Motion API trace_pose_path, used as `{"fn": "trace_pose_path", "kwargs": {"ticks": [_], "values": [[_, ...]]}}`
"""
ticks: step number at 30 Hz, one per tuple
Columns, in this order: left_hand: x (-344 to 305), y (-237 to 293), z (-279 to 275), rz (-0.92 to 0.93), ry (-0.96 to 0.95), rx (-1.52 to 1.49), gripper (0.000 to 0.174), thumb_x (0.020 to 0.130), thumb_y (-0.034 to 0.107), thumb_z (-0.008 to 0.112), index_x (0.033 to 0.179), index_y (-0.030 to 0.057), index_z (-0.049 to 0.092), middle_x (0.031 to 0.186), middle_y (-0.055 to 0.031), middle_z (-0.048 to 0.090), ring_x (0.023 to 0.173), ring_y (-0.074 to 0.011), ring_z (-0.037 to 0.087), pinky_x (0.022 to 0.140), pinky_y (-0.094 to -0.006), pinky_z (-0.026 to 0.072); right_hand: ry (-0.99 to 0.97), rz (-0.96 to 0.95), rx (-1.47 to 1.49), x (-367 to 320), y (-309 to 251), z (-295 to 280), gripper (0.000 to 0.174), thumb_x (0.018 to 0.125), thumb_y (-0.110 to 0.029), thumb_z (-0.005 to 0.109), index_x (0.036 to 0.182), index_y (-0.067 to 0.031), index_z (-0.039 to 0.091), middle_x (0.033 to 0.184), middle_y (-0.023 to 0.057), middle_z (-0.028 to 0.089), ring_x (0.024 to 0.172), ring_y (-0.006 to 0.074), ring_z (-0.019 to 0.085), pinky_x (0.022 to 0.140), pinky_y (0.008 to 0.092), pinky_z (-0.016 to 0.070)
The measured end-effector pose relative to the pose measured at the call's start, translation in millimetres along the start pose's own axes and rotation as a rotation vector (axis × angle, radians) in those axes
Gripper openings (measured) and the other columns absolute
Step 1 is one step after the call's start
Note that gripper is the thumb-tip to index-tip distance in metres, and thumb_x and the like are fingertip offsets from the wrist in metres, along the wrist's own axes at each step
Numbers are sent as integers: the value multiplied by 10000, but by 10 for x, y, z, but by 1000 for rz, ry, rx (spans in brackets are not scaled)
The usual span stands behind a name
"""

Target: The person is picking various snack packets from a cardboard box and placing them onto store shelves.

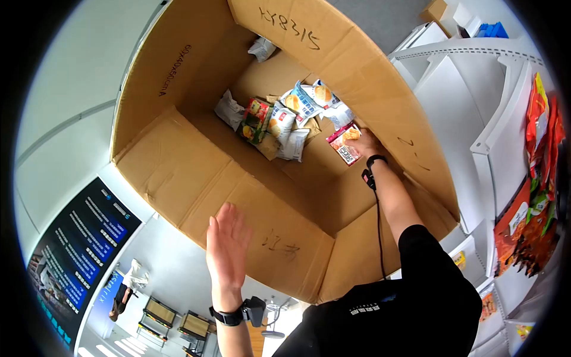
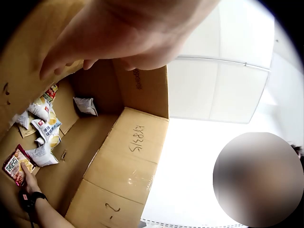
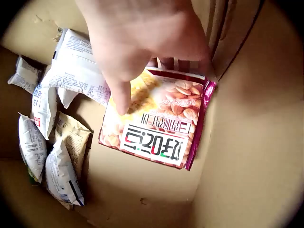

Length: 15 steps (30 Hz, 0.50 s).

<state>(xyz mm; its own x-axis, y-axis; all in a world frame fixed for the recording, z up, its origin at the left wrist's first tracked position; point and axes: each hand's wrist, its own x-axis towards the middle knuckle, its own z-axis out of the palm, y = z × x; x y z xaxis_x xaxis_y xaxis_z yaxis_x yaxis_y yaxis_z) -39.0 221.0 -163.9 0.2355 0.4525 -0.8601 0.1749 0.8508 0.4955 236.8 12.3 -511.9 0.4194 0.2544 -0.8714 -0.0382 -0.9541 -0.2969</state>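
Observation:
Inside a large cardboard box point(image 1: 279, 202), my right hand point(image 1: 369, 143) grips a red and white snack packet point(image 1: 344, 146) by one edge. The right wrist view shows the thumb on the front of the snack packet point(image 3: 152, 118), which has nuts printed on it, while the other fingers go behind it and are partly hidden. My left hand point(image 1: 228, 241) hangs over the box's near flap, fingers straight and holding nothing. Next to the held packet lies a white bag point(image 1: 338, 115). Beyond it are a blue and white bag point(image 1: 302, 102) and a red and green packet point(image 1: 257, 119).
A silvery white bag point(image 1: 262, 49) sits in the box's far corner. White shelves point(image 1: 458, 89) stand on the right, with red snack bags point(image 1: 538, 125) hanging there. A dark poster point(image 1: 83, 256) and a distant person point(image 1: 124, 291) are at the lower left.

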Motion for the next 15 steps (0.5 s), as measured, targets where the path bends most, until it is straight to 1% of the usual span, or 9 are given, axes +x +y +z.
{"fn": "trace_pose_path", "kwargs": {"ticks": [1,2,4,5,7,8,9,11,15], "values": [[-54,-10,-10,0,-10,9,634,968,459,322,1420,20,242,1496,-125,202,1381,-297,184,1110,-465,180,77,-47,-33,82,96,103,723,570,-466,782,1129,-58,570,1140,166,599,1067,297,560,912,381,432],[-93,-24,-22,17,-17,2,621,967,453,332,1405,16,275,1485,-128,228,1377,-297,197,1108,-460,193,41,-49,-88,170,189,168,693,572,-453,785,1102,-54,584,1105,163,615,1028,297,577,890,369,442],[-188,-46,-59,13,-38,3,627,961,459,346,1397,13,284,1487,-148,210,1383,-303,179,1112,-465,174,-15,-58,-203,280,254,212,632,577,-426,793,1049,-46,614,1036,158,645,952,296,612,847,346,464],[-195,-44,-66,12,-55,3,630,958,462,353,1394,11,289,1488,-158,201,1387,-306,170,1114,-468,164,-43,-117,-72,288,311,313,482,627,-324,786,970,-19,641,958,149,666,875,266,630,796,349,478],[-219,-53,-91,4,-76,0,615,959,454,358,1385,14,305,1486,-160,207,1383,-311,177,1113,-467,171,-141,-134,203,817,730,794,397,676,-229,756,970,10,637,927,141,669,825,229,630,749,347,485],[-275,-84,-120,-11,-72,-8,608,959,451,361,1380,16,313,1484,-160,210,1382,-313,180,1113,-467,174,-101,-132,208,560,537,727,358,692,-178,734,965,31,636,913,133,670,805,209,629,726,346,484],[-334,-106,-148,-13,-72,-14,599,961,446,354,1380,20,318,1480,-152,227,1374,-309,203,1109,-463,188,-110,-163,230,626,577,830,379,683,-208,741,961,29,638,897,132,671,795,212,629,727,338,479],[-353,-85,-183,-5,-86,-19,581,967,437,340,1379,28,328,1471,-136,262,1359,-302,247,1101,-455,215,-54,-152,124,535,397,873,396,666,-239,751,941,24,640,879,142,667,788,216,627,727,326,477],[-334,-32,-246,-44,-83,-24,596,965,447,336,1386,26,313,1473,-155,251,1353,-309,260,1097,-454,222,186,-123,91,365,260,1155,429,654,-285,762,946,6,640,894,144,666,814,218,626,742,326,476]]}}
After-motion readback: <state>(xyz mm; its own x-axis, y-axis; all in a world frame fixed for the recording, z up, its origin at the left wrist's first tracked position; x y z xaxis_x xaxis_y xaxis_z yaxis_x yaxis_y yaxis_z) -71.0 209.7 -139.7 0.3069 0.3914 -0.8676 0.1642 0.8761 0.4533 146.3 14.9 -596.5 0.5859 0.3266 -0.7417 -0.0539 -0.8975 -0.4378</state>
